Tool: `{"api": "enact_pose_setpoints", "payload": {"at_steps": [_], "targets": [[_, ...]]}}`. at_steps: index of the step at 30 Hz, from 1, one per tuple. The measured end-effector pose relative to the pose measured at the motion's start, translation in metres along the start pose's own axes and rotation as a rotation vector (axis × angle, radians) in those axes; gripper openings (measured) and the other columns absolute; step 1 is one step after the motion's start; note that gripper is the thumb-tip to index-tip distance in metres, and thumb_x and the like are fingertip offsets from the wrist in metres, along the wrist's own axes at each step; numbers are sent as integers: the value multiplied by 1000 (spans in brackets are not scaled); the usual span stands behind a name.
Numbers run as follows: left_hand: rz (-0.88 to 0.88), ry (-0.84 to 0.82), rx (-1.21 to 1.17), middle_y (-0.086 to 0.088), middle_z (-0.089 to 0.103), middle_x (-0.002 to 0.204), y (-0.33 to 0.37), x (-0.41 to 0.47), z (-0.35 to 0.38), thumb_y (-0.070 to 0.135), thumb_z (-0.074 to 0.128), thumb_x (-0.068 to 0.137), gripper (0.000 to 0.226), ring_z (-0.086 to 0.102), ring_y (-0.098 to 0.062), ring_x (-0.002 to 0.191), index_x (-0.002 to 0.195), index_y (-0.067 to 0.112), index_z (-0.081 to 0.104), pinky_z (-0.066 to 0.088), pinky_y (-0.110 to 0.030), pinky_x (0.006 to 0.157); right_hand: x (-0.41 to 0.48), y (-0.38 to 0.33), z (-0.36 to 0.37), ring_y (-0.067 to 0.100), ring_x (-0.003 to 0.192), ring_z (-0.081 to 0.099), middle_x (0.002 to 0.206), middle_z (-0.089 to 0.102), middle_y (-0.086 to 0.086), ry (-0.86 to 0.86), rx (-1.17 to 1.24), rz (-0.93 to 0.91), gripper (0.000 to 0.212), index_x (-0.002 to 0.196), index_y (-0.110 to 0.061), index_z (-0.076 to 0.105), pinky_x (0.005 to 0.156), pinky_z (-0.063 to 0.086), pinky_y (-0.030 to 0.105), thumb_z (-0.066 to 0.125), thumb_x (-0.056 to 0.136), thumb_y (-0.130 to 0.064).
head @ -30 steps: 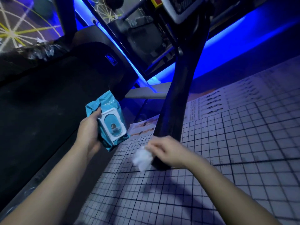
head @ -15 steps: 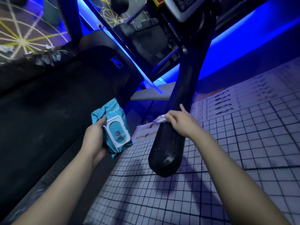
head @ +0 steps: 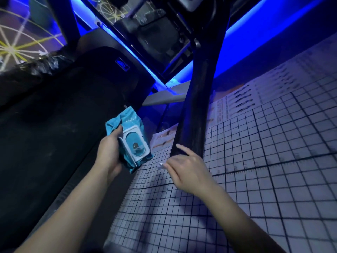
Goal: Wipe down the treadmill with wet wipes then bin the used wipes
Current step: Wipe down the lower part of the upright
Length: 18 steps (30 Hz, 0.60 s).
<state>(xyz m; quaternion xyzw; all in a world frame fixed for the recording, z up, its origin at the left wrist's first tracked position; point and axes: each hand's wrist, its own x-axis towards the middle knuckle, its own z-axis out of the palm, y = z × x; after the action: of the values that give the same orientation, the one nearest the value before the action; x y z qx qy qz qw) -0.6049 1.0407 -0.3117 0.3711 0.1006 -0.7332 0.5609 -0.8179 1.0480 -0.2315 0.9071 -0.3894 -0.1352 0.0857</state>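
My left hand grips a teal pack of wet wipes with a white flip lid, held above the treadmill's right side rail. My right hand holds a crumpled white wipe at the lower end of the black treadmill handrail, which slants down from the console at the top. Only a small corner of the wipe shows past my fingers; my index finger points toward the rail. The dark treadmill belt fills the left side.
A gridded floor mat with printed exercise charts covers the right. A black bin bag lies at the belt's far left. Blue strip lights run along the far edge. Another black upright stands top left.
My right hand slid up the handrail with the wipe, then came back down to its lower end. My left hand has kept hold of the pack. The view shifted slightly.
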Motion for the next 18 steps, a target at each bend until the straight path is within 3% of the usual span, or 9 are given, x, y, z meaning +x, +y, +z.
{"api": "enact_pose_setpoints", "payload": {"at_steps": [4, 6, 7, 8, 10, 12, 15, 18], "targets": [[-15, -4, 35, -11, 80, 98, 1, -12, -6, 31, 58, 104, 24, 76, -30, 92, 104, 14, 74, 57, -54, 94, -8, -6, -3, -3, 60, 55, 65, 66, -11, 114, 176, 23, 31, 79, -20, 71, 120, 33, 37, 53, 104, -24], [-24, -5, 41, -11, 80, 101, 3, -16, -10, 31, 57, 105, 24, 77, -28, 88, 105, 14, 74, 59, -51, 91, -16, -12, -7, -14, 86, 59, 75, 70, -8, 140, 408, 190, 28, 82, -13, 71, 116, 38, 29, 55, 103, -23], [-19, -7, 43, -11, 80, 102, 5, -17, -12, 31, 57, 105, 24, 77, -28, 87, 106, 15, 74, 59, -50, 90, -18, -13, -16, -14, 107, 59, 88, 74, -5, 168, 556, 335, 26, 87, -10, 73, 110, 42, 21, 57, 103, -23], [-15, -10, 44, -10, 80, 101, 6, -17, -14, 30, 56, 106, 24, 77, -27, 87, 106, 15, 74, 59, -50, 90, -18, -11, -28, -8, 115, 59, 99, 75, -2, 235, 696, 497, 24, 93, -9, 75, 100, 46, 15, 58, 102, -23], [-11, -15, 44, -10, 80, 100, 8, -19, -16, 30, 56, 105, 24, 76, -29, 92, 106, 14, 74, 57, -54, 95, -12, 2, -52, 1, 94, 66, 94, 74, 0, 465, 871, 739, 22, 93, -16, 75, 77, 50, 14, 56, 103, -24], [-4, -20, 45, -11, 80, 103, 7, -21, -16, 30, 57, 105, 25, 75, -32, 101, 109, 14, 74, 55, -58, 100, 1, 28, -66, 6, 75, 61, 81, 70, -2, 644, 889, 898, 28, 88, -19, 72, 67, 48, 23, 53, 105, -28], [3, -23, 61, -11, 79, 105, 4, -22, -15, 31, 57, 105, 25, 75, -33, 103, 110, 14, 74, 53, -60, 102, 27, 67, -58, 5, 65, 50, 75, 61, -7, 616, 840, 991, 36, 92, -14, 69, 64, 40, 28, 46, 107, -38], [0, -28, 76, -13, 79, 106, -4, -22, -12, 31, 58, 104, 26, 74, -35, 104, 111, 12, 75, 53, -61, 101, 44, 91, -36, 0, 69, 54, 76, 62, -13, 520, 803, 930, 31, 92, -22, 66, 66, 41, 27, 45, 107, -39]]}}
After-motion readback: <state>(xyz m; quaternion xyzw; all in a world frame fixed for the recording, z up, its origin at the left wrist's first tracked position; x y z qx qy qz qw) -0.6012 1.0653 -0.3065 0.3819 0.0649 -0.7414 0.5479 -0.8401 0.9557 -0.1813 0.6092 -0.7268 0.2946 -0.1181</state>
